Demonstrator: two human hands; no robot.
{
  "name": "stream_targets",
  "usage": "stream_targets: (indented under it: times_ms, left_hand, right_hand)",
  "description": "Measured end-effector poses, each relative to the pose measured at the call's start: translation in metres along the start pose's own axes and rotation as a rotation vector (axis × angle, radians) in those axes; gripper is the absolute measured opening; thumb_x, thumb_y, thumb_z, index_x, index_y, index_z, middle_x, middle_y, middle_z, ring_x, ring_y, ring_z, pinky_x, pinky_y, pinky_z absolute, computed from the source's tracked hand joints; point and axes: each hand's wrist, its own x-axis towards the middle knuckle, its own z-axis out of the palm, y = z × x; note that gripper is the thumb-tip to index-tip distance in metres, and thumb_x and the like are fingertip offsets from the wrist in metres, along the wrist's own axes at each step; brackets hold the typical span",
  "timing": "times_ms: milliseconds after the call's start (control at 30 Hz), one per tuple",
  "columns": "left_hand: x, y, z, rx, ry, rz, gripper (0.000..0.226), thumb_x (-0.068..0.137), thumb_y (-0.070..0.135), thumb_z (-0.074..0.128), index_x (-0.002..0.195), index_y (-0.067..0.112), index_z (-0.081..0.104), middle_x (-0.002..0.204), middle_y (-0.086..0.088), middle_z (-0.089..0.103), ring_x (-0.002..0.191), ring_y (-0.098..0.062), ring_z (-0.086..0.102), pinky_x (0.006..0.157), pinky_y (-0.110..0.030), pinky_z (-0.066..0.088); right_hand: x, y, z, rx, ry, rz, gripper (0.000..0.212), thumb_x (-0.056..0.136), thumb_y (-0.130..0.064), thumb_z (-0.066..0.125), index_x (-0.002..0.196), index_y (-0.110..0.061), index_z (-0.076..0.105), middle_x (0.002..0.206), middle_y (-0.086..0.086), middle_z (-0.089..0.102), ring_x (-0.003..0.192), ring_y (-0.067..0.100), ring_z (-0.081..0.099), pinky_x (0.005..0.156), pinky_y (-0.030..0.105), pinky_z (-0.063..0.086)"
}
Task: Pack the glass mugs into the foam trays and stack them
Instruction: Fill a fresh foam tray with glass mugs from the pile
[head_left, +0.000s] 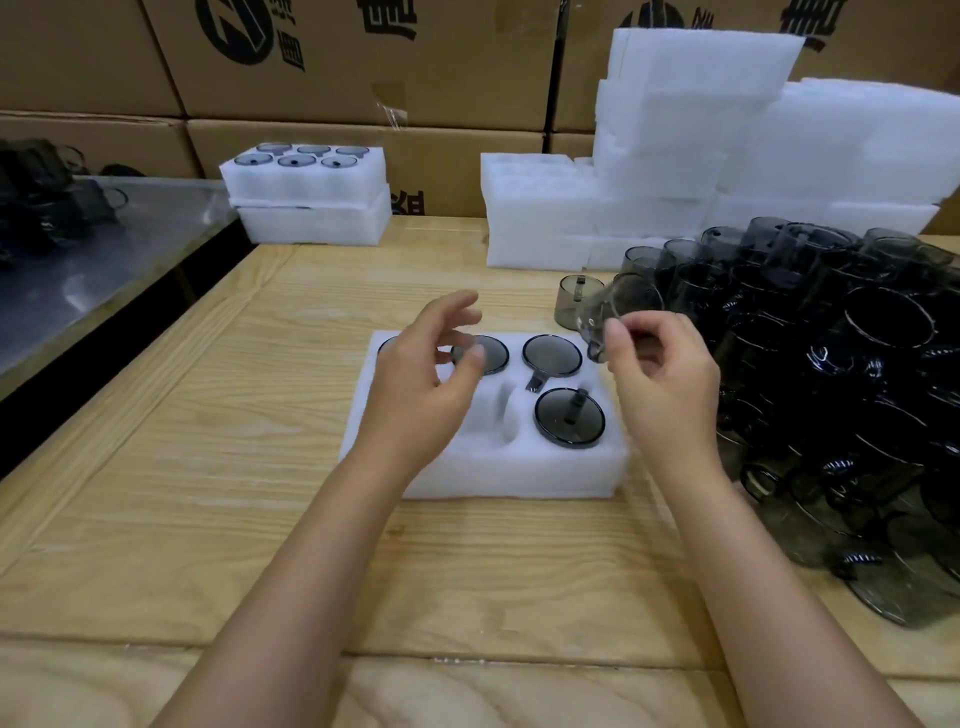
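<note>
A white foam tray lies on the wooden table in front of me. Smoky glass mugs sit in its pockets, among them one at the back right and one at the front right; the front middle pocket holds nothing. My left hand hovers open over the tray's left half and hides the pockets beneath it. My right hand holds a tilted glass mug just above the tray's right edge.
A heap of loose dark glass mugs fills the table's right side, with one upright mug beside it. Two stacked filled trays stand at the back left, piles of foam trays at the back right, cardboard boxes behind.
</note>
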Motion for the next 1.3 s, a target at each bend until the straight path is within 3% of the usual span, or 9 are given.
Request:
stream_targets:
  times_ms: [133,267,533,700,800,967,1067,1200,1300]
  left_hand:
    - [-0.003,-0.005,-0.002,-0.047,-0.344,0.013,0.091,0.081,0.017,0.074,0.146,0.042,0.015,0.149,0.018,0.030,0.130,0.005,0.038,0.101,-0.014,0.038]
    - [-0.003,-0.002,-0.004,-0.180,-0.363,0.099,0.078,0.076,0.014,0.072,0.141,0.029,0.031,0.136,0.008,0.051,0.125,-0.010,0.051,0.104,-0.028,0.041]
    - [0.002,-0.007,-0.006,-0.323,-0.178,0.025,0.061,0.063,0.010,0.080,0.112,0.024,0.046,0.116,-0.001,0.058,0.104,-0.016,0.065,0.091,-0.029,0.050]
    - [0.001,-0.008,-0.001,-0.222,-0.163,0.072,0.084,0.065,0.017,0.083,0.129,0.042,0.035,0.116,-0.005,0.048,0.099,-0.017,0.065,0.087,-0.027,0.053]
    - [-0.002,-0.007,0.002,-0.083,-0.183,0.131,0.079,0.065,0.024,0.081,0.128,0.048,0.038,0.115,0.001,0.043,0.098,-0.009,0.058,0.087,-0.018,0.047]
    - [-0.003,-0.004,-0.003,-0.097,-0.352,0.119,0.075,0.067,0.015,0.074,0.130,0.033,0.038,0.126,0.000,0.047,0.116,-0.013,0.054,0.096,-0.024,0.045]
    - [0.001,-0.002,-0.013,-0.350,-0.529,-0.008,0.060,0.072,0.008,0.057,0.131,0.015,0.044,0.124,-0.006,0.058,0.120,-0.019,0.054,0.101,-0.031,0.043]
    - [0.007,-0.003,-0.012,-0.413,-0.398,-0.164,0.039,0.085,0.021,0.043,0.119,0.012,0.058,0.116,-0.007,0.066,0.115,-0.023,0.058,0.100,-0.035,0.043]
    - [0.004,-0.005,-0.008,-0.343,-0.346,-0.136,0.032,0.084,0.014,0.049,0.114,0.014,0.060,0.104,0.000,0.070,0.104,-0.014,0.064,0.087,-0.021,0.048]
  right_hand:
    - [-0.019,-0.024,0.006,-0.010,-0.148,-0.370,0.020,0.078,-0.018,0.072,0.073,-0.006,0.057,0.079,0.003,0.053,0.072,0.015,0.052,0.066,0.023,0.043]
    - [-0.030,-0.031,0.014,-0.016,-0.273,-0.482,0.018,0.076,-0.010,0.074,0.073,0.000,0.059,0.080,0.006,0.054,0.073,0.016,0.052,0.066,0.024,0.043]
    - [-0.030,-0.031,0.014,-0.032,-0.208,-0.332,0.018,0.077,-0.013,0.072,0.094,-0.007,0.068,0.111,0.005,0.054,0.107,0.018,0.052,0.092,0.028,0.042]
    - [-0.033,-0.040,0.016,0.092,-0.289,-0.142,0.037,0.079,-0.028,0.066,0.115,-0.028,0.058,0.115,-0.008,0.057,0.093,0.004,0.055,0.077,0.015,0.043]
    - [-0.040,-0.045,0.022,0.154,-0.359,-0.086,0.029,0.075,-0.033,0.065,0.102,-0.039,0.057,0.117,-0.020,0.054,0.111,0.003,0.053,0.080,0.015,0.043]
    - [-0.040,-0.044,0.022,0.219,-0.421,-0.068,0.034,0.071,-0.026,0.070,0.094,-0.043,0.052,0.108,-0.034,0.056,0.105,-0.005,0.054,0.084,0.010,0.040]
    - [-0.034,-0.036,0.018,0.172,-0.493,-0.046,0.048,0.072,-0.021,0.076,0.101,-0.046,0.049,0.104,-0.031,0.060,0.101,-0.003,0.056,0.086,0.016,0.043]
    - [-0.031,-0.030,0.018,0.122,-0.571,0.000,0.057,0.070,-0.020,0.079,0.108,-0.048,0.047,0.112,-0.022,0.061,0.110,0.002,0.056,0.096,0.030,0.046]
    - [-0.033,-0.029,0.020,0.116,-0.614,0.021,0.059,0.068,-0.021,0.080,0.113,-0.043,0.049,0.112,-0.027,0.060,0.111,-0.002,0.054,0.097,0.026,0.044]
